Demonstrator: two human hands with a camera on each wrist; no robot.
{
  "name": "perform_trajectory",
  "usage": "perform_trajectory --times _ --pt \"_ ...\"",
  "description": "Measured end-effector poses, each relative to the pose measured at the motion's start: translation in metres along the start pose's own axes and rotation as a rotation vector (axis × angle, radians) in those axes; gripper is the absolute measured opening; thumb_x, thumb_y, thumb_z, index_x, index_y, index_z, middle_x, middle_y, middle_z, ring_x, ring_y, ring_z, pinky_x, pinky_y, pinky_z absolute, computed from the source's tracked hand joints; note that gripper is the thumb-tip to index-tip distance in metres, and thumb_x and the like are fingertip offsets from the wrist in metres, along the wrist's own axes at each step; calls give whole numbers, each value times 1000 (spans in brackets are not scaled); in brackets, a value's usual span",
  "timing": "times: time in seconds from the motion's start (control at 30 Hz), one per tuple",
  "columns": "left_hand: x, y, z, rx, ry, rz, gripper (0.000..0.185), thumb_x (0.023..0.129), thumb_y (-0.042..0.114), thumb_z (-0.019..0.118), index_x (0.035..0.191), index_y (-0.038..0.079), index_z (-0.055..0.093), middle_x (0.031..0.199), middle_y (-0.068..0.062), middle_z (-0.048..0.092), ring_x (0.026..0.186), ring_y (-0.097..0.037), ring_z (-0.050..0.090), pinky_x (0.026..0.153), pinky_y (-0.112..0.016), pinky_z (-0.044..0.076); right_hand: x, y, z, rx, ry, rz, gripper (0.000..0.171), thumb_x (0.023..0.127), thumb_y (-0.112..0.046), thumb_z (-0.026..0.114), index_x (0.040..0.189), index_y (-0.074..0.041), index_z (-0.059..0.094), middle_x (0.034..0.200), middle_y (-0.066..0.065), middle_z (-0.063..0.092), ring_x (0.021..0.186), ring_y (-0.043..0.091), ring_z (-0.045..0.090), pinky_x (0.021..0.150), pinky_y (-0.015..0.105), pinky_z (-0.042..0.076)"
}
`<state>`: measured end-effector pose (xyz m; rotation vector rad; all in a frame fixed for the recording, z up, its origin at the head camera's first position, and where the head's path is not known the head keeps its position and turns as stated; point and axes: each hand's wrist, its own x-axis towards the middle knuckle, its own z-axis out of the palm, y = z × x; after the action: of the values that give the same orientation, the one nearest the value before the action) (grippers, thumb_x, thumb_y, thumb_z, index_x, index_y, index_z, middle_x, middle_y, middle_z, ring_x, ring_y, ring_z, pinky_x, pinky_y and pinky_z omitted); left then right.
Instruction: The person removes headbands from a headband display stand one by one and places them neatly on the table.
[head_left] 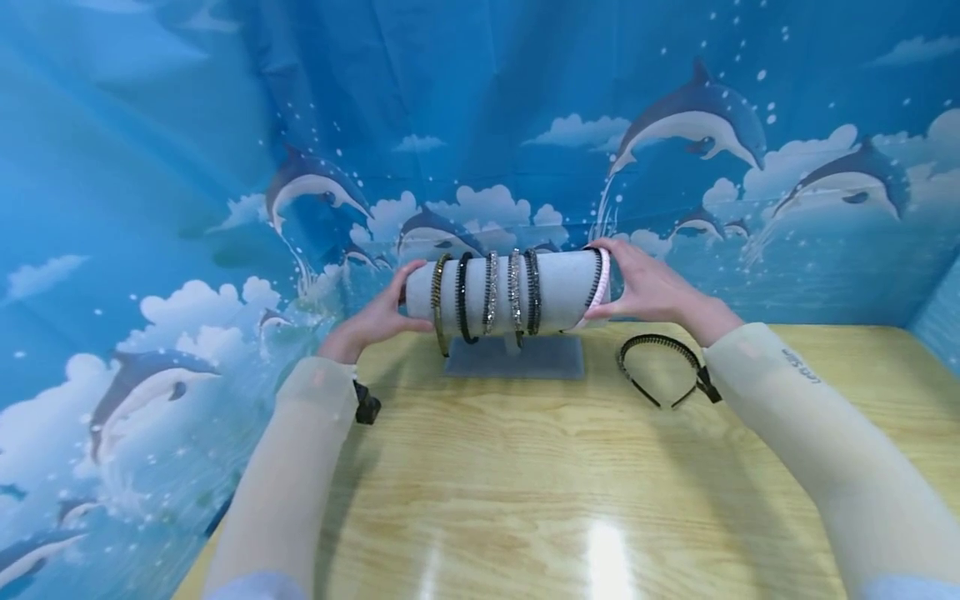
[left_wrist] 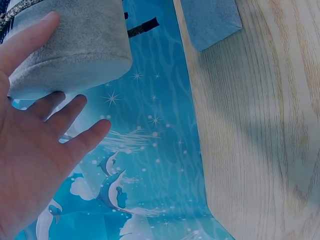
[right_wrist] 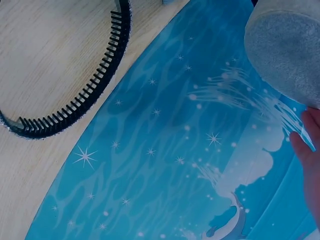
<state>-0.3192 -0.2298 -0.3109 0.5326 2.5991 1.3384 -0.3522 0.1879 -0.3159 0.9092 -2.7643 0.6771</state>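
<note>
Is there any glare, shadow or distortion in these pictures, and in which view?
Head view: white glare patches on the pale wooden table near the bottom edge, and wide-angle bending toward the corners. Left wrist view: a soft shadow band across the wood; the left hand appears sharp. Right wrist view: even light, black toothed headband crisp.

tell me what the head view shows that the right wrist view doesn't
Only the head view shows both hands, left hand and right hand, at the ends of the grey roll, and the headbands ringing it. Only the right wrist view shows the comb teeth inside the black headband. Both show that headband lying on the wooden table and the dolphin backdrop.
</note>
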Motion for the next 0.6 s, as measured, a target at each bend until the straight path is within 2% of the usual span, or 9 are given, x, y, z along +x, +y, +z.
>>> perform_trajectory --times 0.1,0.37,0.47,0.6 --pt "0 -1 1 6 1 -4 96 88 3 72 155 29 9 147 -14 29 130 -33 35 99 -52 37 -1 1 -1 -7 14 -19 112 63 -61 83 148 -10 30 143 19 37 126 38 40 93 63 39" --pt "1 3 -1 -8 -10 19 95 88 2 71 156 23 7 147 -15 28 130 -34 35 97 -53 38 -4 8 -6 5 63 -56 103 67 -53 85 143 -3 36 138 19 40 125 38 39 97 62 36" --pt "2 3 -1 6 -7 11 95 88 2 71 156 24 8 147 -15 28 130 -34 35 98 -52 38 -6 9 -3 38 57 -42 102 69 -50 85 144 -3 34 140 20 38 127 40 38 97 63 34" --pt "1 2 0 24 3 2 96 88 2 71 156 24 8 147 -17 27 130 -36 34 98 -53 37 -7 5 8 125 35 13 110 71 -48 85 151 -8 22 147 22 31 131 43 35 98 65 33"
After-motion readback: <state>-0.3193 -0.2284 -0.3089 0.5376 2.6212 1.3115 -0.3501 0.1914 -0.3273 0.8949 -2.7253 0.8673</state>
